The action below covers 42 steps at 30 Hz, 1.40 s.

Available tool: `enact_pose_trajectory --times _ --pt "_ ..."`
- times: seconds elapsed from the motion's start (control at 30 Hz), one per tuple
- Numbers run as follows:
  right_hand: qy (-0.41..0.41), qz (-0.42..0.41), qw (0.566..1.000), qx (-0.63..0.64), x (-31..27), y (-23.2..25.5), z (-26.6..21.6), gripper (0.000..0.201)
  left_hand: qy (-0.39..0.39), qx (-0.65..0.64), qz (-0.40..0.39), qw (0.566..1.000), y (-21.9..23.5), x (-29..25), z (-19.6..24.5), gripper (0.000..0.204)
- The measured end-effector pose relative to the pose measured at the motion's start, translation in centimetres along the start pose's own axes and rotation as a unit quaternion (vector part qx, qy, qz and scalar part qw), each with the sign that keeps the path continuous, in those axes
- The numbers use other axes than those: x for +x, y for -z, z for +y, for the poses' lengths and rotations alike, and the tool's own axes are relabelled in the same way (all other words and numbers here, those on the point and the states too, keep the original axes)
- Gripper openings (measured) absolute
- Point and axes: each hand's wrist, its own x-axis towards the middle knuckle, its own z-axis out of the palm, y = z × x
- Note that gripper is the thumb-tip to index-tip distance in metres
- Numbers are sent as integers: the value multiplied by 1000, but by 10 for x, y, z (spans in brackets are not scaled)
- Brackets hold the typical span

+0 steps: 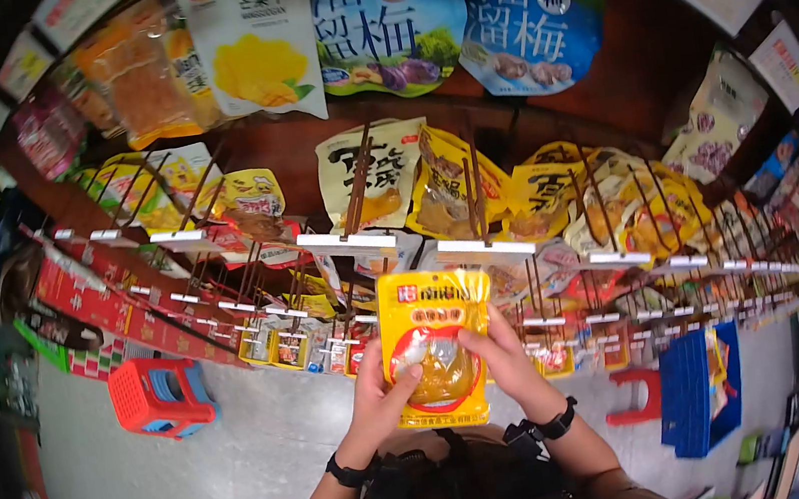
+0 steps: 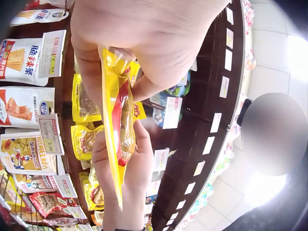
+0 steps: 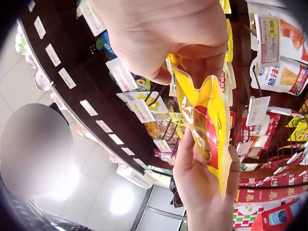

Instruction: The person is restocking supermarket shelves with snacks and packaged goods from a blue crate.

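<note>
Both hands hold up a yellow snack packet (image 1: 440, 350) with a red ring and a clear window on its front. My left hand (image 1: 383, 393) grips its left edge, thumb across the front. On the opposite edge my right hand (image 1: 507, 361) pinches it, thumb pressed on the window. Seen edge-on in the left wrist view, the packet (image 2: 118, 120) bulges on its front side and spans between the left hand (image 2: 144, 38) and the right hand (image 2: 127, 173). In the right wrist view the packet's edge (image 3: 214, 130) bends between the right hand (image 3: 163, 38) and the left hand (image 3: 204, 183).
A hanging rack of snack bags (image 1: 375, 177) with white price tags (image 1: 349, 246) stands ahead, below blue bags (image 1: 390, 24). Red and blue stools (image 1: 161, 392) are on the floor at left. A blue basket (image 1: 686, 393) and a red stool (image 1: 636, 395) stand at right.
</note>
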Motion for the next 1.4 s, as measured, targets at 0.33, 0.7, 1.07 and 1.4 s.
enact_pose_trajectory --times 0.33,0.7,1.07,1.4 --pt "-4 83 997 2 27 -41 21 47 62 -7 -60 996 59 40 25 31" --pt "13 228 972 61 -34 41 7 39 115 114 -311 937 -22 79 14 44" --pt "72 224 967 95 -79 141 -36 49 119 106 -348 924 -150 90 -10 43" --pt "83 227 963 114 -125 232 -50 51 138 126 -338 923 -245 84 -50 42"
